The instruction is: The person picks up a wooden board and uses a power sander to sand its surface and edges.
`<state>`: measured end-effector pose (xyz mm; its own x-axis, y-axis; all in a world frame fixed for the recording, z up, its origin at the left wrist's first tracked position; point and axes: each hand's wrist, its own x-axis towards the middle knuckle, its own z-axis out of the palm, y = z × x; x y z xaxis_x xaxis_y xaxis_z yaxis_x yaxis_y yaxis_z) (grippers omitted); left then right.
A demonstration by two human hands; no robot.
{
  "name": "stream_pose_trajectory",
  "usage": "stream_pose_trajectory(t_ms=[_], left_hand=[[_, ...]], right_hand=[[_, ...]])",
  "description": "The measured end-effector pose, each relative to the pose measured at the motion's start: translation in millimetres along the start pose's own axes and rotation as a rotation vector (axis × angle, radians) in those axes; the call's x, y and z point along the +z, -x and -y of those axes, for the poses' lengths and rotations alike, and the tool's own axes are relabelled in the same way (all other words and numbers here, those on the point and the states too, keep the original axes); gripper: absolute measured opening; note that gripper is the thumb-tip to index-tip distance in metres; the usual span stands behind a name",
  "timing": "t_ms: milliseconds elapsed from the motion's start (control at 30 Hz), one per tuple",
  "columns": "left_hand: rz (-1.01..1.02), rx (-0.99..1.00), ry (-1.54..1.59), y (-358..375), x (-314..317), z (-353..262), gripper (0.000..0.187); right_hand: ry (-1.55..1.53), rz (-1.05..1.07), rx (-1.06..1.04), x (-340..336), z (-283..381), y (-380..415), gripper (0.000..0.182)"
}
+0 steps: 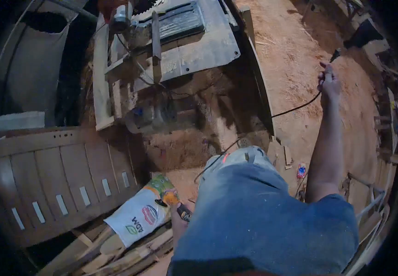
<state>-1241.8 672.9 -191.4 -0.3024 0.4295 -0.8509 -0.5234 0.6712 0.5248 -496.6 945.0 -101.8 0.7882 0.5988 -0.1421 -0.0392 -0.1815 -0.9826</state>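
Note:
My right hand (328, 85) is stretched out at the upper right, its fingers closed round a black power cord (300, 107) close to the plug end (335, 54). The cord runs back from there behind the machine stand and shows again across my lap. Low at my left side, my left hand (178, 224) grips a power tool (183, 212) with a black body and an orange front part; my shirt hides much of the hand. Right behind the tool lies a white printed sack (137, 216) with a green and orange end.
Ahead stands a dusty metal-topped machine table (208, 48) with a motor (121, 13) at its left. A slatted wooden panel (70, 179) leans at the left, with boards (130, 257) below it. Sawdust-covered ground (291, 60) extends to the right, near stacked wood and metal tubing (369, 186).

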Motion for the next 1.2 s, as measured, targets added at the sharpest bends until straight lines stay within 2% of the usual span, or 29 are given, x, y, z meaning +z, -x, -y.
stream_pose_trajectory(t_ms=[33, 100, 167, 233, 267, 333, 433, 467, 567, 633, 667, 733, 833, 900, 967, 1033, 1133, 1167, 1200], left_hand=[[0.058, -0.041, -0.078, -11.0, 4.9, -18.8, 0.028], [0.168, -0.087, -0.237, -34.1, 17.5, -59.6, 0.027], [0.256, -0.073, -0.393, -53.1, 38.4, -96.6, 0.026], [0.328, 0.015, -0.506, -67.9, 78.6, -132.2, 0.03], [0.36, 0.089, -0.586, -67.8, 107.2, -150.4, 0.032], [0.407, 0.278, -0.77, -61.2, 168.7, -188.5, 0.038], [0.46, 0.572, -1.015, -50.6, 255.4, -231.1, 0.049], [0.453, 0.612, -1.103, -50.7, 279.9, -243.1, 0.051], [0.424, 0.756, -1.323, -53.5, 363.9, -254.4, 0.056], [0.371, 0.862, -1.444, -39.7, 425.0, -255.1, 0.057], [0.344, 0.897, -1.484, -47.0, 449.1, -252.4, 0.058], [0.297, 0.975, -1.565, -66.9, 499.3, -245.5, 0.059], [0.409, 0.906, -1.587, -104.0, 551.9, -240.4, 0.062], [0.415, 0.97, -1.652, -120.8, 582.8, -245.1, 0.066], [0.36, 0.987, -1.795, -140.6, 601.3, -249.2, 0.071], [0.344, 0.91, -1.763, -147.1, 621.3, -253.0, 0.072], [0.289, 0.892, -1.775, -158.2, 643.4, -244.6, 0.077], [0.293, 0.888, -1.742, -164.3, 644.5, -243.5, 0.078], [0.299, 0.888, -1.704, -173.4, 645.5, -241.3, 0.08]], right_hand=[[0.011, 0.022, -0.023, 6.9, 0.4, 11.2, 0.043], [-0.081, -0.068, -0.03, 41.6, 23.6, 41.9, 0.042], [-0.119, -0.103, -0.047, 66.0, 22.6, 56.8, 0.043], [0.127, -0.051, 0.0, 88.0, 6.4, 58.7, 0.047], [0.248, -0.021, 0.026, 99.4, -1.1, 62.3, 0.049], [0.211, 0.066, -0.094, 134.7, -9.4, 79.3, 0.053], [0.145, 0.207, 0.015, 179.4, -28.0, 77.4, 0.048], [0.162, 0.238, 0.054, 191.6, -35.3, 70.9, 0.045], [0.312, 0.328, -0.086, 218.0, -129.8, 22.3, 0.035], [0.353, 0.331, -0.338, 234.4, -164.3, 16.2, 0.029], [0.208, 0.442, -0.207, 243.7, -185.9, 5.9, 0.025], [0.246, 0.44, -0.076, 262.8, -205.3, -6.0, 0.026], [0.257, 0.397, 0.408, 283.4, -230.0, -33.5, 0.031], [0.177, 0.269, 0.55, 309.0, -259.8, -46.4, 0.036], [0.103, 0.249, 0.643, 318.7, -260.2, -67.6, 0.04], [0.066, 0.34, 0.67, 340.1, -275.1, -89.1, 0.042], [-0.005, 0.381, 0.603, 389.7, -323.4, -126.0, 0.047], [0.122, 0.466, 0.542, 401.8, -325.9, -137.7, 0.048], [0.074, 0.511, 0.547, 418.3, -332.5, -149.4, 0.048]])
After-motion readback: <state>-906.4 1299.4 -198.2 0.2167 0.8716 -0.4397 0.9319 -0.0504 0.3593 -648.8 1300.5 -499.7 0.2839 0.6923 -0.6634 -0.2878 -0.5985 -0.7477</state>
